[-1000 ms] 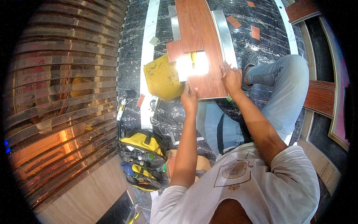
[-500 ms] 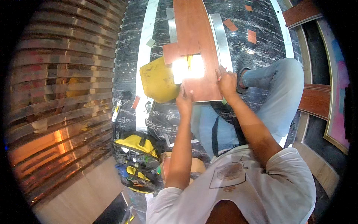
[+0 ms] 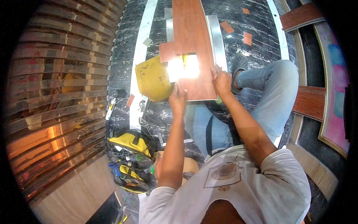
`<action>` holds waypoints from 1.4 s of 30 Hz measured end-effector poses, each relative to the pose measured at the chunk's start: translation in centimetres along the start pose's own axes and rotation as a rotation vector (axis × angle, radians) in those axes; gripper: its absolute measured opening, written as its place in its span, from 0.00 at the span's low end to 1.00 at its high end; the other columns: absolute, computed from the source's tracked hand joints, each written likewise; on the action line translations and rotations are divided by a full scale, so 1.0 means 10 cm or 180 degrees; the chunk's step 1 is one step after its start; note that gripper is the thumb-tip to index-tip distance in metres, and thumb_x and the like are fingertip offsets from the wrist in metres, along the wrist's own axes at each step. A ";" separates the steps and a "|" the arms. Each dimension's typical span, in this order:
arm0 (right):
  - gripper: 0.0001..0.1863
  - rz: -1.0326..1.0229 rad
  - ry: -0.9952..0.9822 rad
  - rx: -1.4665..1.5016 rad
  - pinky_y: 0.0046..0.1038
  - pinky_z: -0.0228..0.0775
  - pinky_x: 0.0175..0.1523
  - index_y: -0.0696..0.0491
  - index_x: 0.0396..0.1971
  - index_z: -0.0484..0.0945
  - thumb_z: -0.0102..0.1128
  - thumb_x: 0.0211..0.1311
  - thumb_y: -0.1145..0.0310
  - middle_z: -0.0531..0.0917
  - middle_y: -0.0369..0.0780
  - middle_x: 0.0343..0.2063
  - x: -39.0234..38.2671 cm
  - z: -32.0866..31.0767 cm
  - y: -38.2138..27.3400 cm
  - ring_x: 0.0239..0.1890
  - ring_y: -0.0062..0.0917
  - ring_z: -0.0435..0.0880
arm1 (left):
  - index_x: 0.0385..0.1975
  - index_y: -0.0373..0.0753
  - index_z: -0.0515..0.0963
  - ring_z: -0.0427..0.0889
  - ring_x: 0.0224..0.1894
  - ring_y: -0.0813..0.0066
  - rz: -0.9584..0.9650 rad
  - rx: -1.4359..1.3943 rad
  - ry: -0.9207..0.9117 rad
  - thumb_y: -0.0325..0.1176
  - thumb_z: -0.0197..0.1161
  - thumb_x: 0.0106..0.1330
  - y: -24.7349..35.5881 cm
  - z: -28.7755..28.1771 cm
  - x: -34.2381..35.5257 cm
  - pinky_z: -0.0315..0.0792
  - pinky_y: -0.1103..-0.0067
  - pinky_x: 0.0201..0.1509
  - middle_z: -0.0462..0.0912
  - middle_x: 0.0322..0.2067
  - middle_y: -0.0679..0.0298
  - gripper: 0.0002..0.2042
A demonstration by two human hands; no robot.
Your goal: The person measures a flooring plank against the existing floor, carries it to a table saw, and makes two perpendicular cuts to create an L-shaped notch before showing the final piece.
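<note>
A long reddish-brown wood-look plank (image 3: 207, 80) runs away from me, its near end above my lap. A notch is cut in its left side near that end, where a bright glare shows. My left hand (image 3: 178, 100) grips the near left corner, thumb on top. At the right edge, my right hand (image 3: 222, 81) is closed with its fingertips against the plank; whether a small thing is in them is hidden. A smaller piece of the same board (image 3: 167, 51) lies beside the notch. Left of the notch is a scuffed yellow object (image 3: 151, 80), partly covered.
Silvery metal strips (image 3: 217, 41) lie beside the plank. Board offcuts (image 3: 247, 39) are scattered on the dark marbled floor (image 3: 257, 22). To the left are a white tube (image 3: 111, 108), cables, a metal square (image 3: 161, 140) and black-and-yellow tool bags (image 3: 128, 140). Slatted panelling (image 3: 67, 93) stands at left.
The whole view has shifted slightly, so everything sits a little further left. Both hands keep their places on the plank.
</note>
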State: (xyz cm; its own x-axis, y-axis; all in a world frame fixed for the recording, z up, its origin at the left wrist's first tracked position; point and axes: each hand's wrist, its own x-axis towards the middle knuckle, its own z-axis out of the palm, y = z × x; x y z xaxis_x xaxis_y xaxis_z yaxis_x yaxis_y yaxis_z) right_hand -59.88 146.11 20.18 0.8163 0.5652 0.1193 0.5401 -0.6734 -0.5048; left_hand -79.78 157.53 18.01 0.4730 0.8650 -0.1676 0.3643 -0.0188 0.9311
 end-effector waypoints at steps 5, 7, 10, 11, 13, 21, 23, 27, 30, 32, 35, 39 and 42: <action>0.21 0.0544 -0.0271 0.0576 0.48 0.74 0.44 0.59 0.47 0.80 0.55 0.71 0.55 0.84 0.56 0.28 0.07 -0.32 -0.18 0.36 0.53 0.85 | 0.61 0.24 0.72 0.80 0.58 0.59 -0.0026 0.0051 0.0082 0.30 0.72 0.59 0.28 -0.08 -0.07 0.70 0.72 0.63 0.79 0.56 0.40 0.30; 0.20 0.0651 -0.0334 0.0607 0.49 0.74 0.43 0.59 0.42 0.80 0.55 0.71 0.54 0.84 0.57 0.29 0.11 -0.40 -0.14 0.37 0.55 0.84 | 0.61 0.24 0.71 0.82 0.52 0.59 -0.0153 -0.0061 0.0304 0.30 0.72 0.58 0.64 -0.08 -0.20 0.71 0.71 0.59 0.83 0.51 0.45 0.31; 0.20 0.0701 -0.0356 0.0841 0.48 0.75 0.43 0.59 0.37 0.80 0.56 0.70 0.53 0.84 0.57 0.30 0.04 -0.49 -0.27 0.37 0.55 0.84 | 0.63 0.27 0.70 0.84 0.32 0.68 -0.0688 -0.0603 0.0947 0.30 0.71 0.60 0.93 -0.10 -0.50 0.77 0.78 0.32 0.85 0.42 0.52 0.30; 0.21 0.0658 -0.0390 0.0935 0.47 0.75 0.43 0.59 0.37 0.80 0.56 0.70 0.53 0.84 0.56 0.30 0.05 -0.53 -0.28 0.37 0.55 0.84 | 0.61 0.28 0.70 0.82 0.29 0.71 -0.0686 -0.1086 0.1012 0.30 0.71 0.61 0.95 -0.05 -0.60 0.75 0.79 0.29 0.84 0.40 0.54 0.28; 0.21 0.0605 -0.0487 0.1129 0.47 0.74 0.44 0.59 0.36 0.80 0.57 0.70 0.52 0.85 0.56 0.30 0.00 -0.56 -0.28 0.37 0.55 0.84 | 0.58 0.29 0.71 0.79 0.23 0.75 -0.0690 -0.2020 0.1133 0.31 0.70 0.64 1.00 0.01 -0.79 0.72 0.81 0.23 0.83 0.35 0.58 0.25; 0.24 0.0475 -0.0829 0.1359 0.42 0.73 0.41 0.62 0.31 0.79 0.59 0.69 0.52 0.84 0.55 0.28 -0.41 -0.73 -0.31 0.33 0.50 0.84 | 0.49 0.30 0.75 0.84 0.30 0.69 -0.1261 -0.2887 0.0489 0.34 0.69 0.66 1.34 0.49 -1.51 0.79 0.75 0.33 0.84 0.35 0.57 0.18; 0.23 0.0420 -0.1096 0.1456 0.41 0.73 0.38 0.63 0.28 0.78 0.60 0.68 0.53 0.83 0.51 0.24 -0.53 -0.87 -0.32 0.29 0.43 0.84 | 0.51 0.27 0.73 0.85 0.32 0.65 -0.1231 -0.2918 0.0628 0.29 0.68 0.65 1.30 0.48 -1.62 0.79 0.72 0.33 0.84 0.37 0.55 0.18; 0.23 0.0424 -0.1895 0.2239 0.33 0.72 0.31 0.62 0.27 0.78 0.59 0.70 0.54 0.81 0.45 0.18 -0.59 -1.21 -0.17 0.21 0.29 0.81 | 0.51 0.27 0.73 0.85 0.31 0.64 -0.1292 -0.2762 0.0807 0.28 0.67 0.64 1.38 0.34 -2.05 0.79 0.72 0.33 0.84 0.37 0.54 0.18; 0.23 0.0377 -0.1880 0.2428 0.30 0.69 0.28 0.60 0.27 0.78 0.55 0.74 0.54 0.83 0.42 0.17 -0.15 -1.22 0.19 0.21 0.24 0.81 | 0.52 0.28 0.72 0.85 0.32 0.63 -0.1437 -0.2640 0.0838 0.27 0.66 0.64 1.58 0.19 -2.35 0.79 0.72 0.33 0.84 0.37 0.54 0.19; 0.26 -0.0177 -0.1216 0.1396 0.39 0.73 0.36 0.56 0.34 0.80 0.45 0.76 0.47 0.86 0.48 0.27 0.41 -1.15 0.33 0.27 0.38 0.85 | 0.54 0.28 0.71 0.85 0.33 0.63 -0.1469 -0.2522 0.0809 0.26 0.66 0.62 1.72 0.05 -2.53 0.79 0.72 0.33 0.84 0.38 0.54 0.21; 0.26 -0.1158 0.0206 0.0183 0.49 0.73 0.43 0.56 0.36 0.81 0.39 0.78 0.50 0.84 0.52 0.30 1.24 -0.95 0.51 0.34 0.51 0.83 | 0.57 0.29 0.69 0.86 0.32 0.62 -0.1464 -0.2440 0.0952 0.25 0.65 0.61 1.88 -0.04 -2.76 0.80 0.71 0.33 0.83 0.39 0.54 0.24; 0.16 -0.0162 -0.0948 0.1987 0.33 0.67 0.28 0.55 0.47 0.72 0.45 0.76 0.57 0.79 0.44 0.26 2.05 -0.47 0.75 0.25 0.32 0.76 | 0.59 0.31 0.67 0.85 0.31 0.64 -0.1282 -0.2230 0.1301 0.26 0.68 0.57 1.94 -0.08 -2.98 0.82 0.74 0.26 0.82 0.42 0.53 0.29; 0.15 0.1986 -0.2143 0.4177 0.21 0.59 0.16 0.56 0.51 0.66 0.50 0.75 0.61 0.76 0.39 0.24 2.42 -0.09 0.82 0.18 0.19 0.70 | 0.60 0.31 0.66 0.86 0.30 0.65 -0.1237 -0.2083 0.1426 0.27 0.69 0.55 2.08 -0.12 -3.06 0.82 0.75 0.23 0.82 0.42 0.52 0.31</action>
State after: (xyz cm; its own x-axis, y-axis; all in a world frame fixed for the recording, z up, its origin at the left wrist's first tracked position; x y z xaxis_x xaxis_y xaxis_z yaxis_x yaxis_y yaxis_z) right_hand -35.51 153.81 19.73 0.4050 0.7076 -0.5790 -0.6590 -0.2130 -0.7213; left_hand -87.67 131.28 42.88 0.0024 0.8683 -0.4960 -0.1634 0.4897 0.8564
